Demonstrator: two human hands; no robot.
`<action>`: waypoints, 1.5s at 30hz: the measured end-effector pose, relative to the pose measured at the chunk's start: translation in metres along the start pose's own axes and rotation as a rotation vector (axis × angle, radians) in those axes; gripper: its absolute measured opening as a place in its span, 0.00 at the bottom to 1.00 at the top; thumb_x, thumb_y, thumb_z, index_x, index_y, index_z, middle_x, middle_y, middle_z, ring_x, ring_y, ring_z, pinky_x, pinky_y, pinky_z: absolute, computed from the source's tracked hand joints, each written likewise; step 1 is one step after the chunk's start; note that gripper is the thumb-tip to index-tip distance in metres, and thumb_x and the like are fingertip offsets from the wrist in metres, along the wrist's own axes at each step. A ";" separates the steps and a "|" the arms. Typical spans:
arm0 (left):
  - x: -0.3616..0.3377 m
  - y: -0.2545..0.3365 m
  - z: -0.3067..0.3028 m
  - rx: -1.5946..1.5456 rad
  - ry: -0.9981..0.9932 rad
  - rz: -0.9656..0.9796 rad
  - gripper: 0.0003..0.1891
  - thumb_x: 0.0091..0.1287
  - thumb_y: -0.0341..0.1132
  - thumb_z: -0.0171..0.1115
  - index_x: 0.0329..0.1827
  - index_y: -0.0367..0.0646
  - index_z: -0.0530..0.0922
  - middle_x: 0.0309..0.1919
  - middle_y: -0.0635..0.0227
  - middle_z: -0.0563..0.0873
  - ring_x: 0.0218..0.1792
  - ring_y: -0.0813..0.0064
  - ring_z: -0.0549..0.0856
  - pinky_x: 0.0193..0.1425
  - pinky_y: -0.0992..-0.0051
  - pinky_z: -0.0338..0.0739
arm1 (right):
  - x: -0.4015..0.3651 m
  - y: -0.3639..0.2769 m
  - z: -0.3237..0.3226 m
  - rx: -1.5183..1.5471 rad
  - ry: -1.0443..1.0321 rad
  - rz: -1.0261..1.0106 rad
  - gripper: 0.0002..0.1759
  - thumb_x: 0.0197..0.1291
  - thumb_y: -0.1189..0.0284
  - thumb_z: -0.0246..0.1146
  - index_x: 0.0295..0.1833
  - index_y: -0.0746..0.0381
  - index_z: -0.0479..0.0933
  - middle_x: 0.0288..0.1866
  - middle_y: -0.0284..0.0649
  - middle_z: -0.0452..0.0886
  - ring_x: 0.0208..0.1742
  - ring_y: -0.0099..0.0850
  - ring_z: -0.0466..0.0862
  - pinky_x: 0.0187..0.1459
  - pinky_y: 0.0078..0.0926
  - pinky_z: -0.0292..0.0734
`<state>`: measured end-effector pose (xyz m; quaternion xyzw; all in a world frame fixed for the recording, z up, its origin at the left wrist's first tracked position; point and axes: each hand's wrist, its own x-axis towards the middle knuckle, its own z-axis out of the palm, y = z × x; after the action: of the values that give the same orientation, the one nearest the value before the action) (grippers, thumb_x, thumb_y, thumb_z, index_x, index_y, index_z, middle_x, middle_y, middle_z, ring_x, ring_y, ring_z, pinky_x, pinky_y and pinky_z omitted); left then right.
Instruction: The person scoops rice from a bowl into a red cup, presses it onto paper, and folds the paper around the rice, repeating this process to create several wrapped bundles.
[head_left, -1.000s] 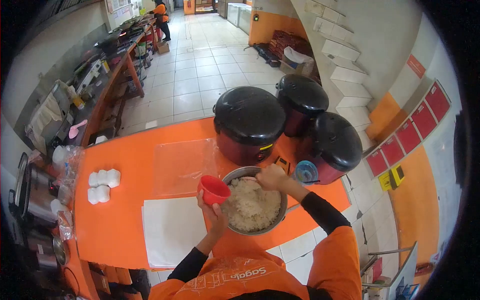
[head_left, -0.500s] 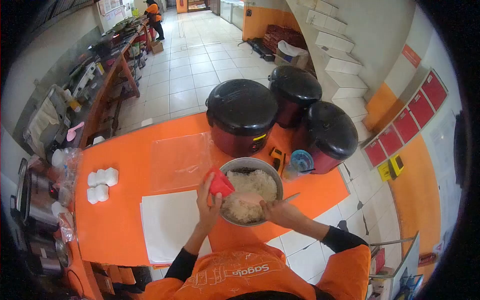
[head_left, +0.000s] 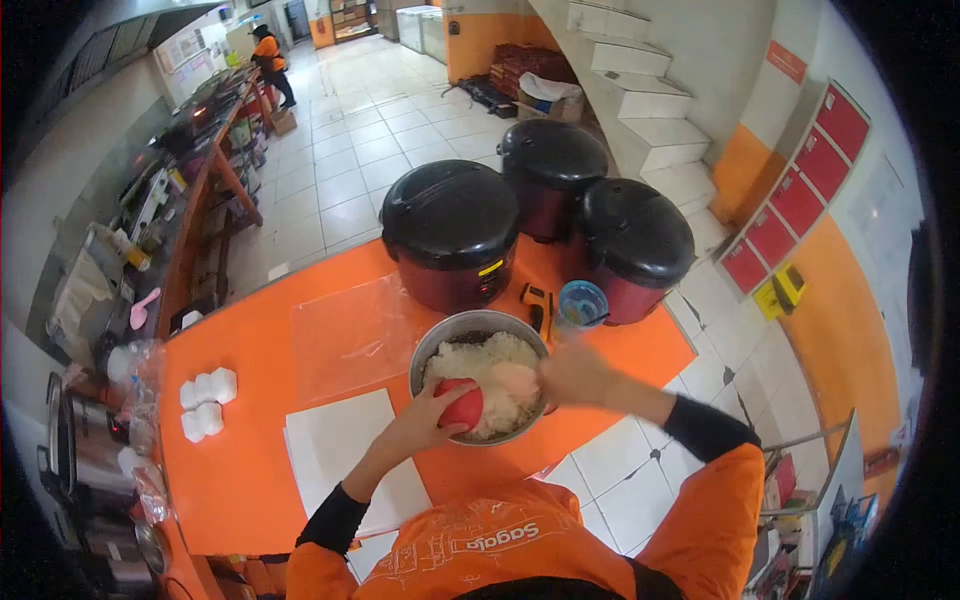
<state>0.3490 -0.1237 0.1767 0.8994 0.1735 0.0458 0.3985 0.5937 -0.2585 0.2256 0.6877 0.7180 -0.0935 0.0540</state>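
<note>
- Head view, change: red cup [head_left: 463, 408], now lower over the pot's near left, its open mouth turned from sight; pink paddle [head_left: 516, 379] has swung right, lying against the rice [head_left: 485, 350] — scooping judged still under way.
- Left hand [head_left: 425, 412]: fingers curled round the cup's side.
- Right hand [head_left: 578, 375]: closed on the paddle's handle, by its pose (blurred, finger detail lost), at the pot's right.
- Metal pot [head_left: 478, 318]: holds the rice, at the near edge of the orange table [head_left: 240, 490].
- Surface: white sheets [head_left: 335, 450] left of the pot; clear plastic [head_left: 350, 335] beyond; white bundles [head_left: 208, 400] far left; three black-lidded cookers [head_left: 450, 215] at the far side; blue cup [head_left: 582, 303] near them.
- Room: stairs [head_left: 645, 100] far right; cluttered counter [head_left: 195, 200] left; another person [head_left: 268, 60] far left.
</note>
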 end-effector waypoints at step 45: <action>0.020 -0.040 0.017 -0.251 0.321 0.296 0.45 0.39 0.25 0.80 0.63 0.47 0.66 0.64 0.57 0.66 0.67 0.60 0.68 0.66 0.64 0.70 | -0.012 -0.116 0.100 1.015 0.394 0.313 0.18 0.72 0.64 0.48 0.54 0.70 0.66 0.35 0.65 0.78 0.39 0.60 0.81 0.37 0.53 0.74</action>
<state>0.3603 -0.1037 0.1349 0.8396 0.0938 0.2671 0.4636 0.4737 -0.2950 0.1369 0.7301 0.4688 -0.2878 -0.4053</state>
